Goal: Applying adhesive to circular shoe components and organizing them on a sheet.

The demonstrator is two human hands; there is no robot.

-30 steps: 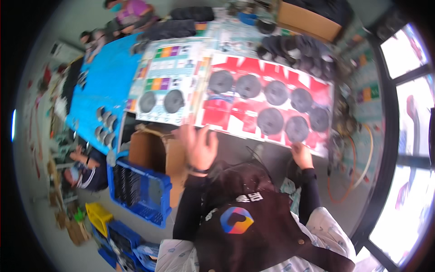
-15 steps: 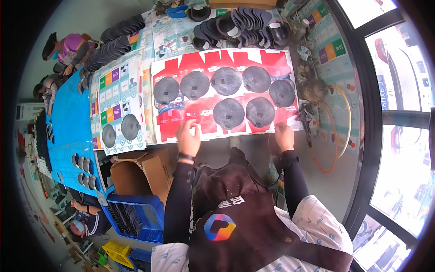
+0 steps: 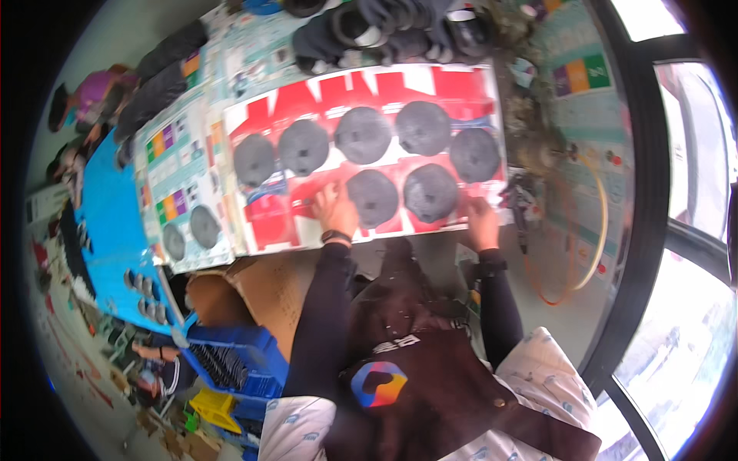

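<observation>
My left hand (image 3: 336, 210) lies over the front part of a red-and-white printed sheet (image 3: 270, 220), fingers partly spread and holding nothing visible. It is just left of a dark grey round pad (image 3: 372, 198) in the front row. My right hand (image 3: 483, 223) is at the sheet's front right edge, fingers curled together; whether anything is in them is hidden. Right of the front-row pad lies a second dark round pad (image 3: 430, 193). Several more, such as one dark pad (image 3: 362, 135), form the back row. The picture is blurred by motion.
Stacked dark curved pieces (image 3: 392, 34) line the table's back. A black spray-gun-like tool (image 3: 520, 203) with a yellow-orange hose (image 3: 601, 230) is at the right. Below left stand a cardboard box (image 3: 265, 296) and a blue crate (image 3: 265, 356). Other people sit along the blue table (image 3: 115, 207).
My left hand has moved right and forward over the sheet, closer to the front-row pad. My right hand stays near the front right edge. The whole view has shifted and blurred.
</observation>
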